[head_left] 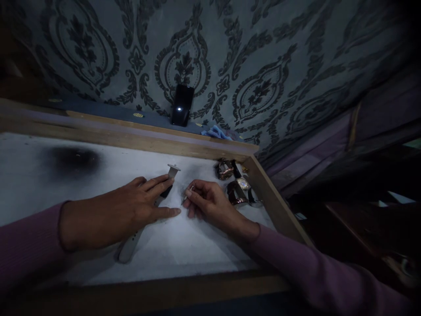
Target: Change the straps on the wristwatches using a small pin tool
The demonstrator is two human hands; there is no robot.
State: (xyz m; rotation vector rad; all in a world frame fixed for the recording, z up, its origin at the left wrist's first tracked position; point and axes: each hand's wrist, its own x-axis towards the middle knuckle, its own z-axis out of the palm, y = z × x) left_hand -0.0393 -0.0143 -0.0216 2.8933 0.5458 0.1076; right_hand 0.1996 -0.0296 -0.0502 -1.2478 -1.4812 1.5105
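A smartwatch with a pale grey strap (129, 246) lies on the white surface. My left hand (128, 210) rests flat across it, fingers stretched out, and hides most of the watch; a dark bit of its body shows by the fingertips, and the strap's other end rises beyond them. Just to the right, my right hand (210, 201) is closed in a pinch, thumb against forefinger. A small shiny thing seems to be between those fingertips, too small and dim to name.
Several wristwatches (236, 193) sit in the right corner of the wood-framed tray (279, 202). A black phone (183, 105) leans against the patterned fabric behind the back rim. A blue cloth (216, 132) lies on that rim. A dark smudge (74, 161) marks the white surface at left.
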